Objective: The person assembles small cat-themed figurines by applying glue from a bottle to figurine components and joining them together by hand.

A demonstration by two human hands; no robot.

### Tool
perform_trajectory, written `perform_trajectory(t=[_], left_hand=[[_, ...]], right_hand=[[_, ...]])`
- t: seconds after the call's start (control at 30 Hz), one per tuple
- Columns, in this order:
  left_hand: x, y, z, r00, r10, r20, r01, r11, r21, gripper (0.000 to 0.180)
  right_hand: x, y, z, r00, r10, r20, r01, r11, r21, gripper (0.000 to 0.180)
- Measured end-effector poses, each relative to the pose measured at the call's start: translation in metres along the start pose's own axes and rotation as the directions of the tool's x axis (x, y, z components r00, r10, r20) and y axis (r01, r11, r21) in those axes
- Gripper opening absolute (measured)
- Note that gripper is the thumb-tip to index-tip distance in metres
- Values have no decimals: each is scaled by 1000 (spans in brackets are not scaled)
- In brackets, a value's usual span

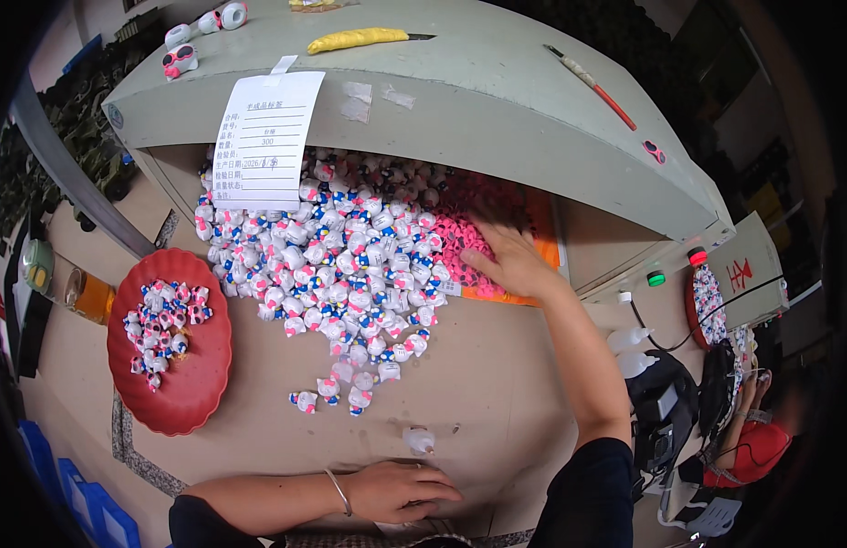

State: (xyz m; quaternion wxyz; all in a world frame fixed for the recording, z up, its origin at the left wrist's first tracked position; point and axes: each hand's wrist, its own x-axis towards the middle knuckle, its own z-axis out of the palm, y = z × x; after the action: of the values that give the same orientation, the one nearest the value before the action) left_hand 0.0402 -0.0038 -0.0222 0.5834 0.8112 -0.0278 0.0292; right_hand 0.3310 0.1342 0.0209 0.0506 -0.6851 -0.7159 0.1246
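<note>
Your right hand (508,260) lies open on the pink pieces (469,233); your left hand (401,490) rests flat, empty, on the tabletop (497,384); white figurines (337,265) between them.

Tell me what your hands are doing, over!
Right hand flat on the pink parts, fingers spread. Left hand resting on the table, holding nothing visible. Toy pile beside the pink parts. Nothing blocking either hand.

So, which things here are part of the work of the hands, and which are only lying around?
In the work:
- right hand reaching into the pink parts
- left hand flat on the table
- pile of small white figures
- red tray with more figures

Lying about:
- yellow-handled knife
- thin brush
- paper label
- small bottle
</note>
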Motion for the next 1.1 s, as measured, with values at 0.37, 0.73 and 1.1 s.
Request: perform_trajectory(t=[0.37,0.73,1.1], left_hand=[[-1,-2,2,998,45,-52,-42,996,74,33],[-2,3,4,991,63,-122,-57,997,58,33],[-12,34,5,771,389,-505,-159,884,439,23]], right_hand=[[2,-5,23,982,-11,-190,-4,997,-80,72],[-8,-11,5,896,116,-429,-18,974,226,57],[-161,-105,52,924,-373,-86,307,589,747,59]])
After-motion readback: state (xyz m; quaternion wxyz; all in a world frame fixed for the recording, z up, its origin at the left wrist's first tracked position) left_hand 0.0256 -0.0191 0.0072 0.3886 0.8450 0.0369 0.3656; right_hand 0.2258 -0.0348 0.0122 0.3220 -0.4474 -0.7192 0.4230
